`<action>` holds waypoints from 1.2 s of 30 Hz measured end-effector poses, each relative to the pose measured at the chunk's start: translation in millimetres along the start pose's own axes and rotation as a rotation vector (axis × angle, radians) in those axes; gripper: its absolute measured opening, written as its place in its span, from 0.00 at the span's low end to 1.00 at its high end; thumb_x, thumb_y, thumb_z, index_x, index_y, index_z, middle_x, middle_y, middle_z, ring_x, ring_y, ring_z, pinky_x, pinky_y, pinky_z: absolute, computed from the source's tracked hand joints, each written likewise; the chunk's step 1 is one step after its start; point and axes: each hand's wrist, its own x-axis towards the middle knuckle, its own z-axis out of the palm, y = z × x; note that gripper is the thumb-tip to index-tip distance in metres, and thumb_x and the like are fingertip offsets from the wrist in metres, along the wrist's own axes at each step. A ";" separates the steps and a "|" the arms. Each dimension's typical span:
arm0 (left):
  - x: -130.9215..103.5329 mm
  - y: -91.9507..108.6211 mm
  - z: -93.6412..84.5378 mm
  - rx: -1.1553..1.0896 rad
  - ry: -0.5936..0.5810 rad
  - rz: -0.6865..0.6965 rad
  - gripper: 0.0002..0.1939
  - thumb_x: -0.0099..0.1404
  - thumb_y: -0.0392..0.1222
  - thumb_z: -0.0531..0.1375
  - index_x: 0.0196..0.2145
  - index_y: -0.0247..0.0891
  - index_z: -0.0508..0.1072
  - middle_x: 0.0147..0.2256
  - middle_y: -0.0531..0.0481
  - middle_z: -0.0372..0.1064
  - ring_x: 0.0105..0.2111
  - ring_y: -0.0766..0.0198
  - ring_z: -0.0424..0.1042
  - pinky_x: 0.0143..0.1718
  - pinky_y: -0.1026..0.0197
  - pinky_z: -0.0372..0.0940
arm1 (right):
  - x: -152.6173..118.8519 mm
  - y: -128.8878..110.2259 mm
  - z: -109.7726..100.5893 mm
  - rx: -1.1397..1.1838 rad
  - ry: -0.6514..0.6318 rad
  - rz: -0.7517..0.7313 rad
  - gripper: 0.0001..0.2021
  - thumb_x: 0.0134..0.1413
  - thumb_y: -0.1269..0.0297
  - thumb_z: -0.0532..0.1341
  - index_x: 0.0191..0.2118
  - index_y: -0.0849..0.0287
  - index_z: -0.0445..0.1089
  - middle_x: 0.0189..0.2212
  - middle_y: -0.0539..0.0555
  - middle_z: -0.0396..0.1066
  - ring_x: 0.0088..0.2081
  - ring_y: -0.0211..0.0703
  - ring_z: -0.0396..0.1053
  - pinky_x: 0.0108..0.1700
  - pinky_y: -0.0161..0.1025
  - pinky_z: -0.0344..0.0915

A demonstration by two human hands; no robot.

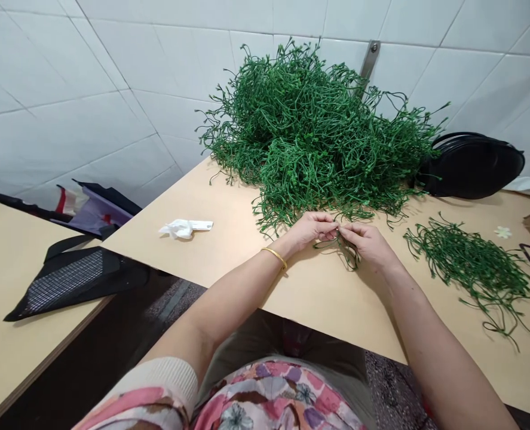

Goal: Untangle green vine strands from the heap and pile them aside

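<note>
A large tangled heap of green stems (309, 131) lies against the tiled wall, just beyond my hands. My left hand (313, 230) and my right hand (365, 240) meet in front of it, fingertips nearly touching. Both are closed in a pinch on a thin green stem (349, 254), whose loops hang below the fingers over the table. A smaller pile of green stems (475, 263) lies to the right of my right hand.
On the pale table (229, 263), a crumpled white tissue (181, 229) lies at left. A black round bag (475, 165) stands at the back right, near a small white flower (502, 232). A black mesh bag (72, 280) rests on the left table.
</note>
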 end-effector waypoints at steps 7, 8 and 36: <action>5.9 -1.9 12.4 0.103 0.181 0.064 0.13 0.56 0.30 0.59 0.17 0.33 0.60 0.15 0.56 0.58 0.15 0.77 0.56 0.20 0.70 0.53 | -17.1 -6.2 5.8 -0.591 0.176 -0.171 0.11 0.50 0.61 0.55 0.21 0.57 0.61 0.17 0.49 0.61 0.22 0.38 0.56 0.27 0.37 0.52; 7.3 -2.1 14.4 0.113 0.211 0.072 0.14 0.56 0.29 0.57 0.16 0.33 0.59 0.14 0.57 0.56 0.14 0.77 0.55 0.19 0.70 0.52 | -23.5 -10.4 10.8 -0.690 0.190 -0.209 0.11 0.51 0.63 0.54 0.20 0.57 0.60 0.17 0.49 0.60 0.23 0.38 0.57 0.28 0.37 0.51; -1.3 -0.6 8.4 0.044 0.094 0.068 0.08 0.59 0.36 0.57 0.25 0.34 0.62 0.19 0.53 0.65 0.18 0.72 0.64 0.23 0.68 0.60 | -3.6 -5.9 -6.8 -0.298 -0.006 -0.103 0.15 0.49 0.52 0.56 0.25 0.60 0.70 0.20 0.51 0.65 0.25 0.39 0.60 0.28 0.37 0.57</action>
